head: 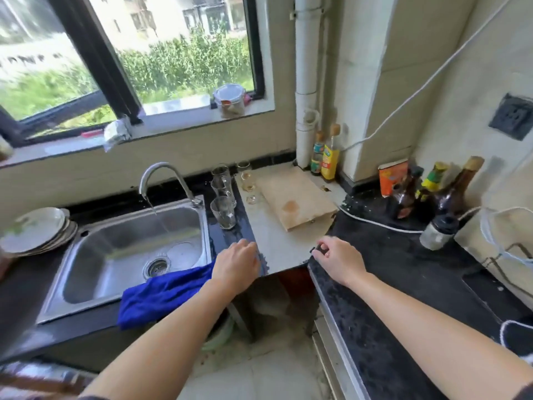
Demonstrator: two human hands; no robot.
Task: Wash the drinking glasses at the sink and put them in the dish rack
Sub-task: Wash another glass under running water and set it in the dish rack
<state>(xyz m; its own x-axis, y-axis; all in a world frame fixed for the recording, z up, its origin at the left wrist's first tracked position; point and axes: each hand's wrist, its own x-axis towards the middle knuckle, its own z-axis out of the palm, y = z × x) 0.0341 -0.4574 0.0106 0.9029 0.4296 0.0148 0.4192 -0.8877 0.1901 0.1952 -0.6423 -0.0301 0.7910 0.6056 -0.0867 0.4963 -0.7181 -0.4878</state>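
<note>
The left hand point(236, 265) lies palm-down with relaxed fingers on the table point(277, 243) edge at frame centre. The right hand point(339, 262) curls its fingers at the dark corner; I cannot tell whether it grips anything. Drinking glasses point(223, 212) stand just above, beside the sink point(95, 238).

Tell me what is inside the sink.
A thin stream from the tap falls into the sink, near the drain strainer. The glasses stand outside on the counter. The blue cloth over the front rim hides that corner.
</note>
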